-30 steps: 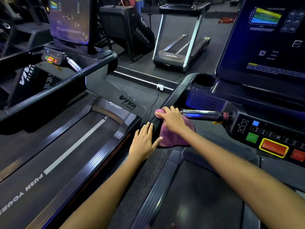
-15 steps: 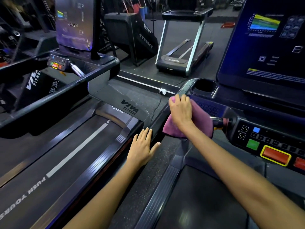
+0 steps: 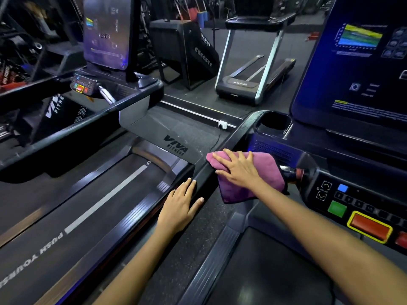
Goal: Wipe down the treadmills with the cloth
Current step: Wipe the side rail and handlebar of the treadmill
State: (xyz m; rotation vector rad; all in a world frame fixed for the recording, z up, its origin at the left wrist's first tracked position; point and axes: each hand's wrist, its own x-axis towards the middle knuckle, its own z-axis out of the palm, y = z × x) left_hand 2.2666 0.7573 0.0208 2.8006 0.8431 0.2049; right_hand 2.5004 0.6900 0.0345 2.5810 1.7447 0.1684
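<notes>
We stand on the near treadmill (image 3: 259,271), a large black machine whose dark belt runs under us and whose glossy black side handrail (image 3: 222,150) climbs from our left hand up to a round cup holder (image 3: 275,122). Its tall console screen (image 3: 356,62) glows blue at upper right, with a coloured graphic near its top. Below the screen sits a control panel (image 3: 352,208) with a green button, a small blue one and a wide red button framed in yellow.

To our left lies a second treadmill (image 3: 92,208), equally black, its belt marked with a white stripe and white lettering, and a grey motor cover printed "VIVA FITNESS". It carries its own upright screen (image 3: 105,34) and a small button panel. Farther back on the gym floor (image 3: 198,100) stands a third treadmill (image 3: 255,69) with silver uprights, beside a black wedge-shaped machine (image 3: 185,51).

The cloth (image 3: 240,190) is a soft magenta-purple towel, folded into a thick pad; it is draped over the near treadmill's handrail where the rail meets the console, its lower edge hanging off the rail.

Our right hand (image 3: 240,168) lies flat on the cloth, fingers straight and spread, pressing it to the rail; the grip is released, not clenched. Our left hand (image 3: 180,205) rests palm down on the same handrail just below the cloth, fingers extended, thumb out, grip likewise released.
</notes>
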